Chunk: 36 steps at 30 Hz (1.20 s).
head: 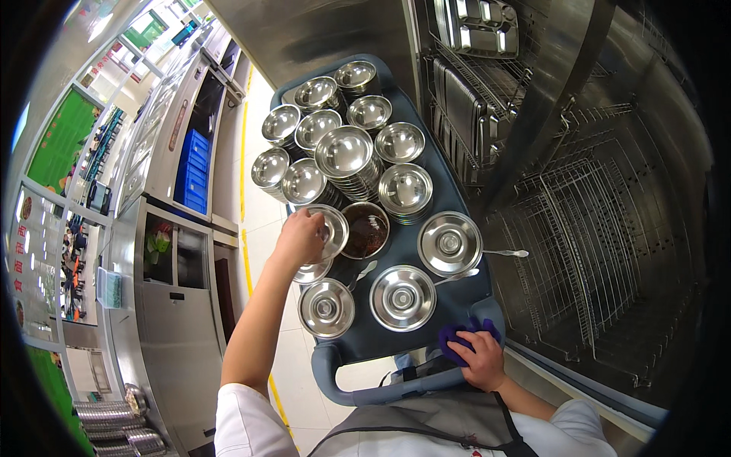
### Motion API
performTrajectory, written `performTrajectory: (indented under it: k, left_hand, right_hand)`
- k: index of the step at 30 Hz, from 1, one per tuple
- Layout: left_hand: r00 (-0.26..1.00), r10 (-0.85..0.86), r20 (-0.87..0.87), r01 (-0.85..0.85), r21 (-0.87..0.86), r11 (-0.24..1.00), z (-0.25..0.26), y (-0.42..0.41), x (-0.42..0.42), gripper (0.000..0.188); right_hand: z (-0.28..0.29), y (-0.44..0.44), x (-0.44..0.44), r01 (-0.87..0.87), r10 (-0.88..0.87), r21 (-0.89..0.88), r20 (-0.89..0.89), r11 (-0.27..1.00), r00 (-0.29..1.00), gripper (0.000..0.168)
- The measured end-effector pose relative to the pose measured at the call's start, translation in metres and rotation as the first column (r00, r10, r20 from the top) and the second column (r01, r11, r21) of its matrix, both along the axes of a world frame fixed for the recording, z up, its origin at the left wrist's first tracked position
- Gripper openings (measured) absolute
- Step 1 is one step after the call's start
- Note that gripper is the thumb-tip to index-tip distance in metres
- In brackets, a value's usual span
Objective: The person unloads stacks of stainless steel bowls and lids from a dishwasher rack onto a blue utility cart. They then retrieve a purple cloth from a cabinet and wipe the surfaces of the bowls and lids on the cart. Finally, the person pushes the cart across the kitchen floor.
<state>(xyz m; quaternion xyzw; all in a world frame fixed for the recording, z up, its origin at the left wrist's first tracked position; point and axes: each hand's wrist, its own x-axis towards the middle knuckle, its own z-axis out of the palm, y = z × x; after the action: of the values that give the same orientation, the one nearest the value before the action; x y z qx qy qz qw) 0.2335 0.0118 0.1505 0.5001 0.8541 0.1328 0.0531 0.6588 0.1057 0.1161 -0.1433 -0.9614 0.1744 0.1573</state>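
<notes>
My left hand point(301, 237) grips a round stainless-steel lid point(338, 233) at the left side of a blue-grey cart point(345, 357). Beside that lid stands an uncovered steel pot point(365, 231) of dark reddish sauce. Another round steel piece point(314, 273) is partly hidden below my left hand. Nearer to me are several lidded steel pots point(402, 298), with spoon handles point(460, 276) sticking out beside them. At the cart's near right corner, my right hand point(481, 357) holds a bunched purple cloth point(454, 345) against the cart.
Tall stacks of steel bowls point(344, 151) crowd the cart's far half. On the right, an open metal cabinet holds wire racks point(582, 257) and compartment trays point(480, 28). A steel counter point(171, 308) and blue crates point(194, 171) are on the left, across a tiled floor point(285, 354).
</notes>
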Motion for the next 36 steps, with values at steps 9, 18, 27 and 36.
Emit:
performTrajectory:
  k: [9,18,27,36]
  left_hand:
    - [0.997,-0.032,0.075,0.023,0.117,0.993,-0.072,0.052,0.022,0.034]
    - [0.983,-0.163,0.079,0.145,0.193,0.97,-0.023,0.077,0.067,0.027]
    - [0.9,-0.434,-0.041,0.434,-0.004,0.901,-0.039,0.151,0.166,0.034]
    - [0.728,-0.432,0.533,0.253,0.377,0.891,0.034,0.16,0.118,0.03]
  right_hand:
    - [-0.001,0.002,0.001,-0.033,0.033,-0.006,0.026,0.999,0.999,0.048]
    - [-0.002,0.006,0.005,-0.025,0.026,-0.03,0.037,0.999,0.999,0.051]
    - [0.002,0.004,0.005,-0.032,0.032,-0.006,0.013,0.999,0.999,0.048]
    - [-0.001,0.004,0.008,-0.005,0.005,-0.014,-0.005,1.0,1.0,0.047]
